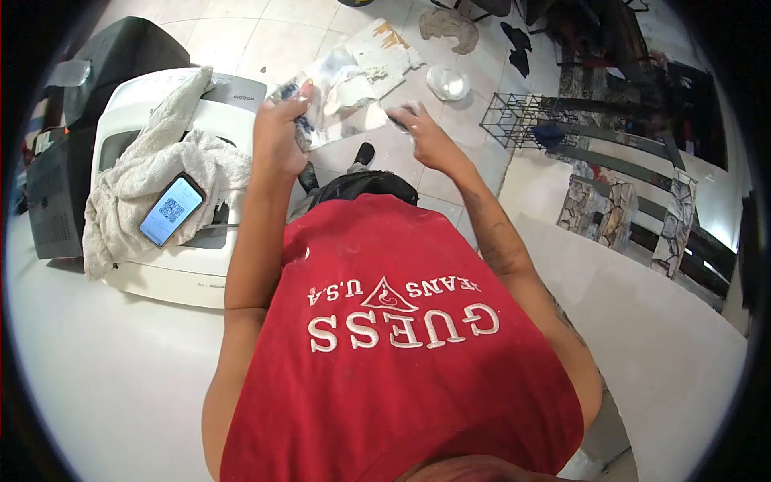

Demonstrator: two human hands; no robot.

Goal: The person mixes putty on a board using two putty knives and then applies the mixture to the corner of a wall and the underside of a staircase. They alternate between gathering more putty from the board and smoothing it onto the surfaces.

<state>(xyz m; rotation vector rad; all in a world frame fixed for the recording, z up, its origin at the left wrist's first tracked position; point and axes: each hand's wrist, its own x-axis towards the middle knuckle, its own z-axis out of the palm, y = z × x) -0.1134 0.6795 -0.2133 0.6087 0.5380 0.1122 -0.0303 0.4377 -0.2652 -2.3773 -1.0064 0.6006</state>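
Observation:
My left hand (287,128) is closed on the left edge of a shiny, pale flat sheet (361,120), held out in front of my body above the floor. A white lump (350,93) lies on the sheet. Off the sheet's right edge, my right hand (426,135) has its fingers curled round a small dark thing (399,119), smeared by motion; I cannot tell its kind. Beyond the sheet, a white board (381,53) with brownish marks lies on the tiles. To its right sits a round, clear container (447,82) with white stuff inside.
At left, a white appliance (161,281) carries a crumpled towel (120,201) and a phone (173,210) showing a QR code. A black wire rack (514,120) and stone-patterned slatted furniture (614,213) stand at right. A cloth (450,30) and dark footwear (518,50) lie on the floor.

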